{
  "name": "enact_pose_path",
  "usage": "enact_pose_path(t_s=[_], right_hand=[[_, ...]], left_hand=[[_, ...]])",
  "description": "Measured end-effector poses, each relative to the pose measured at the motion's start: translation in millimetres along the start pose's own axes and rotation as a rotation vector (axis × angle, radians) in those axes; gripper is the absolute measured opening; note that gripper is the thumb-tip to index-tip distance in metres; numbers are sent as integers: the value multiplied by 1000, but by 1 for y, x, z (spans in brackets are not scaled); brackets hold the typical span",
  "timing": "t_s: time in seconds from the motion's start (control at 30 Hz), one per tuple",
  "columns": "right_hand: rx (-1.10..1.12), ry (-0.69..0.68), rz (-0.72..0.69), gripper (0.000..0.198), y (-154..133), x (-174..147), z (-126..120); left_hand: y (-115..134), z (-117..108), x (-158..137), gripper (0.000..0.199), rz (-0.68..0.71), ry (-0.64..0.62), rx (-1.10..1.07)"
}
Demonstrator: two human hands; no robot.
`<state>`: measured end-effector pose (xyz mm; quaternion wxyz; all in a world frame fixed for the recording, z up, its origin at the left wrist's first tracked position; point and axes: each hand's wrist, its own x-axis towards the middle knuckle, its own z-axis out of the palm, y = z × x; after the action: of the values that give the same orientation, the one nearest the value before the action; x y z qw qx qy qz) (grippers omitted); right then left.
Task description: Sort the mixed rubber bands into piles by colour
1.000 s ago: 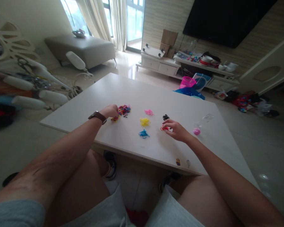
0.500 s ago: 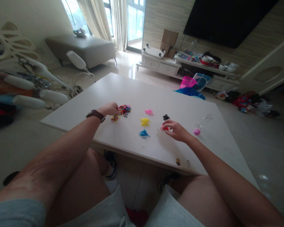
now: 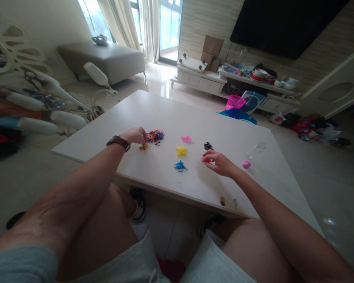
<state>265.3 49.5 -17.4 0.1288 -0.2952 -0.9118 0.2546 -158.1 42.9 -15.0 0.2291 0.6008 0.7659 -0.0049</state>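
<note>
I have my left hand (image 3: pixel 136 135) at the mixed pile (image 3: pixel 156 136), left of the yellow pile (image 3: pixel 181 151) on the counter (image 3: pixel 165 114). My right hand (image 3: pixel 220 162) curls over the red pile (image 3: pixel 205 159), right of the yellow pile. Through the camera, I can't tell if either hand pinches anything. The blue pile (image 3: pixel 180 166) sits on the yellow pile's near side.

I count one left hand (image 3: pixel 138 135) and one right hand (image 3: pixel 223 164), both mid-frame. Seven piles lie there too: one pink pile (image 3: pixel 187 139), one yellow pile (image 3: pixel 181 151), one blue pile (image 3: pixel 180 166), one black pile (image 3: pixel 208 146), one red pile (image 3: pixel 203 159), one larger mixed pile (image 3: pixel 156 136) and one smaller mixed pile (image 3: pixel 143 146) at centre left. Along the top I see one black screen (image 3: pixel 286 27) and three cardboard boxes (image 3: pixel 213 45)
</note>
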Motion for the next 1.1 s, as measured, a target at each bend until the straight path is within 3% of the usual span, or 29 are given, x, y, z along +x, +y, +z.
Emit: enact_pose_path(t_s=[0.17, 0.83, 1.1], right_hand=[[2, -1, -6, 15, 0, 0, 1], [0, -24, 3, 15, -4, 1, 0], [10, -25, 5, 15, -5, 1, -1]], left_hand=[[4, -3, -4, 24, -7, 9, -12], [9, 8, -1, 9, 45, -115, 92], [3, 6, 4, 11, 70, -32, 147]])
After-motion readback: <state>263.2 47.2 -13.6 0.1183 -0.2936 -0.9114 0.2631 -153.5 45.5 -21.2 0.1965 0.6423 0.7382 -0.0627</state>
